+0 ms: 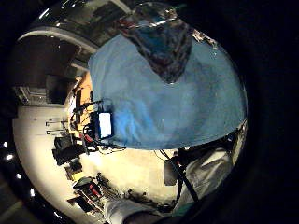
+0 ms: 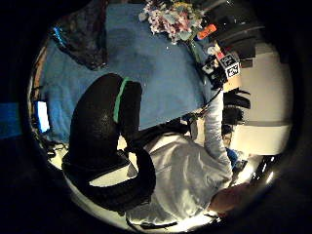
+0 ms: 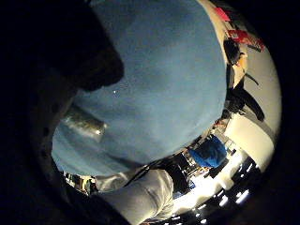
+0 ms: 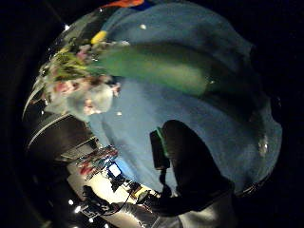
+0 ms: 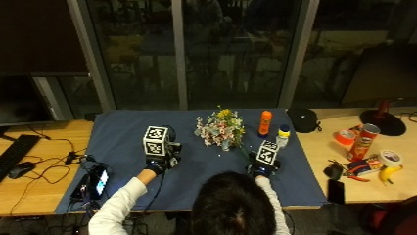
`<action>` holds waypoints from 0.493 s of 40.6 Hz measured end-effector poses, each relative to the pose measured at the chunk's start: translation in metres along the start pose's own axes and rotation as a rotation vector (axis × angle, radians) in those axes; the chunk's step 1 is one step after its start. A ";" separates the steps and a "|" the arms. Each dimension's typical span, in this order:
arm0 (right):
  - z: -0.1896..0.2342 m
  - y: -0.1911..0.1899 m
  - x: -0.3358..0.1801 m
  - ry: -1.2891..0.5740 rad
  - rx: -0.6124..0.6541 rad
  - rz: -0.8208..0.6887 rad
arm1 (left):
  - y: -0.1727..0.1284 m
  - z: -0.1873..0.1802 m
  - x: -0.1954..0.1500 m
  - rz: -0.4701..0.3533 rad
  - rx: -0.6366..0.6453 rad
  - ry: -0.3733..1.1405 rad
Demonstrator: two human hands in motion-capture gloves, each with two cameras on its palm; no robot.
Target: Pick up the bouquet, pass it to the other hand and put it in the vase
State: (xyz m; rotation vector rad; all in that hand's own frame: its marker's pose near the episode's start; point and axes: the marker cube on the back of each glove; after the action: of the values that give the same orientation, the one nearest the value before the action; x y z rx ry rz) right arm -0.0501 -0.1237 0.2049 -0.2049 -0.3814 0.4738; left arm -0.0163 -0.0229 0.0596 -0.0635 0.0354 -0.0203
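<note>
Two hands are over the blue cloth on the worktop (image 5: 130,132). The bouquet (image 5: 220,129) lies on the cloth, its stems running back to the right hand (image 5: 263,165); the right thumb side palm view shows green stems close to that palm, so it probably grips them, though I cannot tell. The left hand (image 5: 158,159) hovers well apart, fingers unseen. The bouquet looks light, top-heavy and easily crushed, so it is best held by the stems. No vase is clearly visible.
</note>
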 end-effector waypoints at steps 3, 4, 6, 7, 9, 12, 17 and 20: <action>0.006 0.005 -0.006 0.094 0.045 0.006 | -0.003 0.002 -0.001 -0.013 -0.012 0.020; 0.006 0.006 -0.009 0.111 0.055 -0.006 | -0.003 0.002 -0.001 -0.012 -0.014 0.025; 0.007 0.007 -0.015 0.113 0.063 -0.039 | -0.004 0.003 0.001 -0.006 -0.013 0.028; 0.006 0.006 -0.017 0.105 0.066 -0.053 | -0.004 0.003 0.002 -0.002 -0.011 0.027; 0.005 0.002 -0.019 0.082 0.082 -0.065 | -0.005 0.005 0.003 0.003 -0.005 0.024; 0.002 -0.004 -0.019 0.050 0.129 -0.066 | -0.006 0.007 0.005 0.011 -0.002 0.016; -0.004 -0.007 -0.013 0.001 0.281 -0.013 | -0.006 0.011 0.008 0.026 -0.021 0.007; -0.005 -0.006 -0.011 -0.035 0.337 -0.009 | -0.008 0.014 0.010 0.039 -0.032 0.018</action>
State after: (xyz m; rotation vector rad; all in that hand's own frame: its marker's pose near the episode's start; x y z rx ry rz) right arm -0.0545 -0.1348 0.1987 0.1321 -0.3303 0.5255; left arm -0.0062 -0.0298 0.0736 -0.0942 0.0554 0.0185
